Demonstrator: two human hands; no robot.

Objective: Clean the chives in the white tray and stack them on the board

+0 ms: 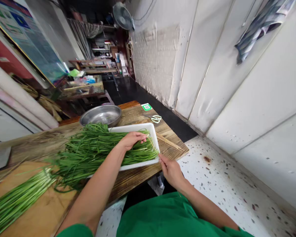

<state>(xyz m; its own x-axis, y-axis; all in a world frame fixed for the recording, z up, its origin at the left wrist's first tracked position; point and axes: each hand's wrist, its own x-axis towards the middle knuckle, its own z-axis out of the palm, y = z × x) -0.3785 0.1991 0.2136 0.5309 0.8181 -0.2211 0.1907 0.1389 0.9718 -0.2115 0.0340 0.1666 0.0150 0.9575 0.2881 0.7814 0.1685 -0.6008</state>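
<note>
Green garlic chives (96,144) fill a white plastic tray (154,131) and spill over its left end onto the wooden table. My left hand (133,140) is over the pale stem ends, its fingers closed in a pinch. A thin tan straw strand (151,142) runs across the stems between my two hands. At the tray's near right corner, my right hand (171,169) pinches the strand's other end between thumb and finger. Part of the strand is hidden at the left fingers. Several similar loose straw strips (169,142) lie just right of the tray.
Behind the tray stands a metal basin (101,114). Scissors (154,118) and a green QR card (146,106) lie near the table's far corner. More chives (22,200) rest on a cutting board (56,204) at left, near a cleaver blade (0,160). A white wall (212,82) runs along the right.
</note>
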